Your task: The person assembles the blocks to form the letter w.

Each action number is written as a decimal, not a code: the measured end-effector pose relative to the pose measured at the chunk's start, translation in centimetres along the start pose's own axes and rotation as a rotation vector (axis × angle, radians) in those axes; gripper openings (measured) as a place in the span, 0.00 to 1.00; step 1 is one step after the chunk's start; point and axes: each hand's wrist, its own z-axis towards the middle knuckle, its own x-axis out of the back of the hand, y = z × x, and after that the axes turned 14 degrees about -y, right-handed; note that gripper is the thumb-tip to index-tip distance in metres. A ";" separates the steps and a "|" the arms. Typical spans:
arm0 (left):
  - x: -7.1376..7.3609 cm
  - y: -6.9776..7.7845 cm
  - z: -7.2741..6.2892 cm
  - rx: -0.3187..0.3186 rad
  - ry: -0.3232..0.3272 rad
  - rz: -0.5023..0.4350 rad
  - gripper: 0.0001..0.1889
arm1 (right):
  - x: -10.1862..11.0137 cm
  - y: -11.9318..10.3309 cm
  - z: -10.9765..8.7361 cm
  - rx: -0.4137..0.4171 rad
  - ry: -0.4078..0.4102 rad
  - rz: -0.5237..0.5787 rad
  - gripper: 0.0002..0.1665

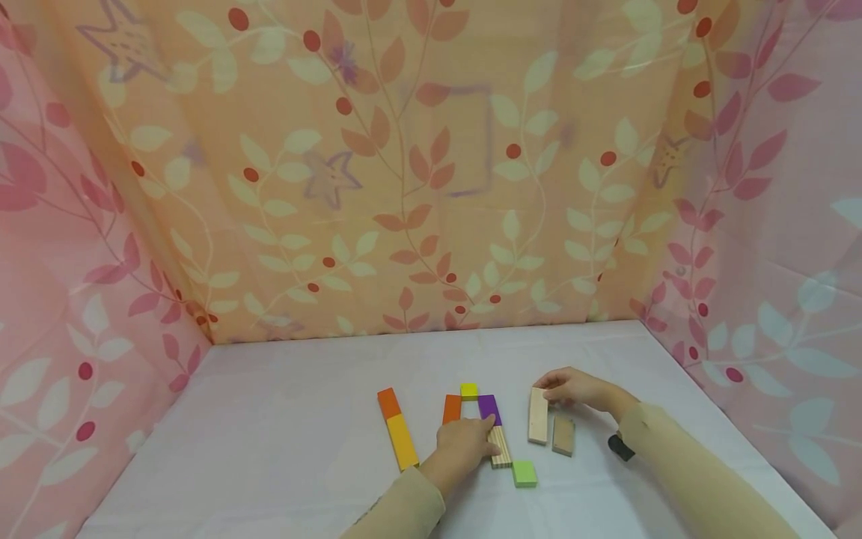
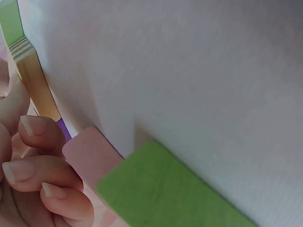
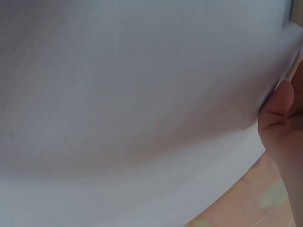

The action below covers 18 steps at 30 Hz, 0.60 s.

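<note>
My left hand (image 1: 467, 443) is over the middle of the layout, its index finger and thumb touching a row made of a purple block (image 1: 488, 408) and a striped wooden block (image 1: 500, 449). Whether they pinch it is unclear. Its other fingers are curled in the left wrist view, near a pink block (image 2: 92, 153) and a green block (image 2: 165, 189). An orange-red block (image 1: 453, 409) is partly covered by this hand. My right hand (image 1: 582, 391) pinches the far end of a plain wooden block (image 1: 538, 419). A shorter wooden block (image 1: 563, 436) lies beside that one.
To the left, an orange block (image 1: 388, 403) and a yellow-orange block (image 1: 403, 442) form a slanted row. A small yellow block (image 1: 468, 391) lies behind, and a light green block (image 1: 524, 473) in front. Patterned curtains (image 1: 431, 247) border the white table (image 1: 289, 434).
</note>
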 end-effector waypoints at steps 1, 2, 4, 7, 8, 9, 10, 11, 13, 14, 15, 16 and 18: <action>0.0 0.0 0.0 -0.001 0.002 -0.001 0.31 | -0.1 0.0 0.1 -0.004 0.002 -0.009 0.18; 0.0 0.0 0.0 -0.002 0.005 -0.002 0.31 | -0.2 0.0 0.2 -0.006 0.002 -0.018 0.17; 0.0 0.0 0.0 -0.003 0.007 0.000 0.31 | -0.4 0.0 0.2 -0.006 -0.003 -0.039 0.15; 0.0 0.0 -0.1 -0.001 0.004 0.006 0.31 | -0.7 -0.1 0.2 0.011 -0.002 -0.071 0.14; 0.0 0.0 -0.2 -0.001 0.002 0.005 0.31 | -0.8 -0.1 0.1 0.020 0.001 -0.079 0.13; 0.1 0.0 -0.2 0.000 -0.001 0.005 0.31 | -0.9 -0.2 0.1 0.027 0.005 -0.091 0.12; 0.1 0.0 -0.2 0.001 -0.002 0.003 0.31 | -1.0 -0.2 0.1 0.033 0.008 -0.102 0.12; 0.1 0.1 -0.2 0.003 -0.003 0.002 0.31 | -1.1 -0.2 0.0 0.036 0.012 -0.113 0.11; 0.2 0.1 -0.3 0.007 -0.005 0.001 0.31 | -1.2 -0.3 0.1 0.037 0.013 -0.131 0.10; 0.3 0.1 -0.3 0.009 -0.007 0.003 0.31 | -1.3 -0.3 0.1 0.035 0.009 -0.138 0.10; 0.3 0.2 -0.3 0.011 -0.009 0.004 0.31 | -1.3 -0.3 0.1 0.031 0.006 -0.145 0.09; 0.3 0.2 -0.3 0.012 -0.010 0.004 0.31 | -1.4 -0.4 0.1 0.027 0.002 -0.150 0.09; 0.3 0.2 -0.3 0.015 -0.014 0.003 0.31 | -1.4 -0.4 0.2 0.017 -0.006 -0.160 0.10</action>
